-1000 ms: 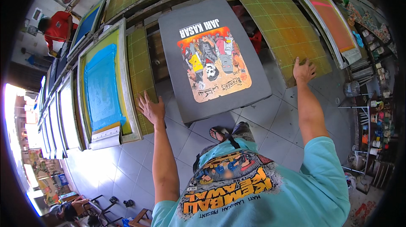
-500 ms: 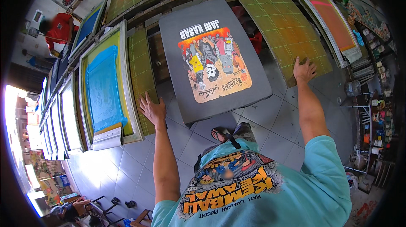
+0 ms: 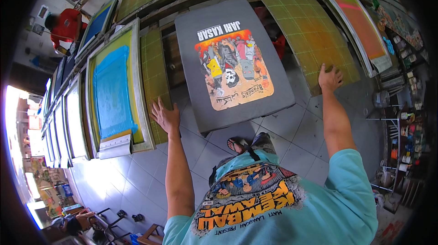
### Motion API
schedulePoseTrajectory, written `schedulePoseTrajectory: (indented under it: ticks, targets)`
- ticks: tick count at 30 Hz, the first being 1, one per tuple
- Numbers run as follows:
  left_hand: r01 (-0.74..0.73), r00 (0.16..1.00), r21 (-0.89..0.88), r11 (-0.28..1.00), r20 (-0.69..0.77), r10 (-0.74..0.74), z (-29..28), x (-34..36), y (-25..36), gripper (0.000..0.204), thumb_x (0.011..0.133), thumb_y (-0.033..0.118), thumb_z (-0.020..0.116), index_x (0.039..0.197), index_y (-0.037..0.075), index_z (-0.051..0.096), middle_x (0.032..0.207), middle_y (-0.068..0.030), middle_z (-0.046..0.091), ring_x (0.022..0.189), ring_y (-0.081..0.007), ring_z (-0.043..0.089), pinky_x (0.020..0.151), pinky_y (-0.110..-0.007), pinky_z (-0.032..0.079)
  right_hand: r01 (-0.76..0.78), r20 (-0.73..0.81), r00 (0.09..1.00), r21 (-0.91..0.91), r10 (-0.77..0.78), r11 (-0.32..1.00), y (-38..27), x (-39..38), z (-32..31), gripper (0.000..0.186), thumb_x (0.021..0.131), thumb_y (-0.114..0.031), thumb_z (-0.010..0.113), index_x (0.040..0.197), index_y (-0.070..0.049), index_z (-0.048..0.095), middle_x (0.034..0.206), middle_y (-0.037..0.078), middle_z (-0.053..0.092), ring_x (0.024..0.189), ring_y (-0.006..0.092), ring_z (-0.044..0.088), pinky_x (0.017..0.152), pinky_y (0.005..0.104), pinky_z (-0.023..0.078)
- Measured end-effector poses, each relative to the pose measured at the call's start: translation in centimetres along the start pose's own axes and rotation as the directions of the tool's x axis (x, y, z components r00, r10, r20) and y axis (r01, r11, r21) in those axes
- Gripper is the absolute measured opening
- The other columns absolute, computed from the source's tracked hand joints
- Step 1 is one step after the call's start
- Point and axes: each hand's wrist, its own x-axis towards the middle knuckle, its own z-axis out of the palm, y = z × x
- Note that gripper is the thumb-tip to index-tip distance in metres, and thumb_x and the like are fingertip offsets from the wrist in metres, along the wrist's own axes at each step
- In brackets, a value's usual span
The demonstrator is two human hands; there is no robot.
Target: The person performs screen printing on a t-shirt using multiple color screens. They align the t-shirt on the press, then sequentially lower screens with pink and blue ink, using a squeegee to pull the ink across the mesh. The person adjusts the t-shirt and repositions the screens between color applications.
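My left hand (image 3: 166,116) lies with fingers spread on the near end of a narrow-looking olive board (image 3: 154,71), just right of a screen-printing frame. My right hand (image 3: 330,79) rests flat, fingers apart, on the near edge of a wider olive board (image 3: 310,35) marked with a green grid. Between my hands a dark grey shirt (image 3: 191,57) is stretched over a board, its colourful printed picture (image 3: 232,71) upside down to me. Neither hand holds anything.
On the left, a screen frame (image 3: 148,126) carries blue ink (image 3: 114,92) and a squeegee (image 3: 115,146). Another frame with pinkish mesh (image 3: 358,23) stands right. A person in red (image 3: 68,25) is at far left. Shelves of containers (image 3: 404,131) line the right. Grey tiles (image 3: 292,121) cover the floor.
The view has shifted slightly, moving the boards and shirt a little within the picture. Both hands keep their places on the boards. The person in red has shifted an arm.
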Motion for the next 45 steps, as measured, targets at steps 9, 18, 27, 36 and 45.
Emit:
schedulePoseTrajectory:
  ticks: [9, 18, 27, 36, 45]
  targets:
    - [0.020, 0.999, 0.004, 1.000, 0.031, -0.020, -0.3, -0.1, 0.2, 0.078, 0.083, 0.035, 0.074, 0.151, 0.012, 0.045, 0.162, -0.0145, 0.034, 0.152, -0.0309, 0.025, 0.126, -0.050, 0.012, -0.001, 0.004, 1.000, 0.019, 0.001, 1.000, 0.0, -0.1, 0.0, 0.075, 0.100, -0.065, 0.037, 0.156, -0.014, 0.038, 0.161, 0.023, 0.029, 0.152, 0.0376, 0.020, 0.123, 0.0568, 0.014]
    - [0.015, 1.000, -0.016, 1.000, 0.025, -0.014, 0.1, 0.1, -0.2, 0.080, 0.082, 0.036, 0.074, 0.152, 0.013, 0.044, 0.163, -0.0143, 0.032, 0.153, -0.0311, 0.024, 0.126, -0.052, 0.012, -0.020, 0.037, 0.999, -0.026, 0.021, 0.999, 0.0, 0.2, 0.2, 0.076, 0.100, -0.066, 0.036, 0.157, -0.016, 0.035, 0.162, 0.022, 0.027, 0.153, 0.0364, 0.020, 0.123, 0.0563, 0.015]
    - [0.012, 1.000, -0.004, 1.000, 0.019, -0.012, 0.2, 0.2, -0.2, 0.079, 0.082, 0.035, 0.074, 0.152, 0.014, 0.044, 0.163, -0.0142, 0.032, 0.153, -0.0312, 0.024, 0.126, -0.052, 0.013, -0.023, 0.052, 0.998, -0.030, 0.025, 0.999, -0.4, -0.5, -0.9, 0.077, 0.100, -0.066, 0.035, 0.157, -0.015, 0.035, 0.161, 0.022, 0.028, 0.153, 0.0357, 0.019, 0.124, 0.0556, 0.014]
    - [0.004, 1.000, -0.011, 1.000, 0.013, -0.004, 0.0, 0.2, 0.0, 0.078, 0.083, 0.035, 0.074, 0.152, 0.013, 0.045, 0.162, -0.0141, 0.034, 0.152, -0.0312, 0.026, 0.126, -0.052, 0.013, -0.019, 0.055, 0.998, -0.013, 0.019, 1.000, -0.3, -0.4, -0.8, 0.077, 0.101, -0.066, 0.034, 0.157, -0.014, 0.034, 0.162, 0.023, 0.026, 0.153, 0.0376, 0.018, 0.124, 0.0551, 0.014]
    - [0.000, 1.000, -0.007, 1.000, 0.002, 0.000, 0.1, 0.2, 0.0, 0.078, 0.083, 0.035, 0.074, 0.151, 0.012, 0.045, 0.162, -0.0144, 0.034, 0.152, -0.0315, 0.026, 0.126, -0.051, 0.013, -0.010, 0.041, 0.999, -0.002, 0.010, 1.000, -0.2, -0.4, -0.7, 0.077, 0.101, -0.065, 0.035, 0.157, -0.013, 0.035, 0.162, 0.023, 0.026, 0.153, 0.0380, 0.018, 0.124, 0.0553, 0.014]
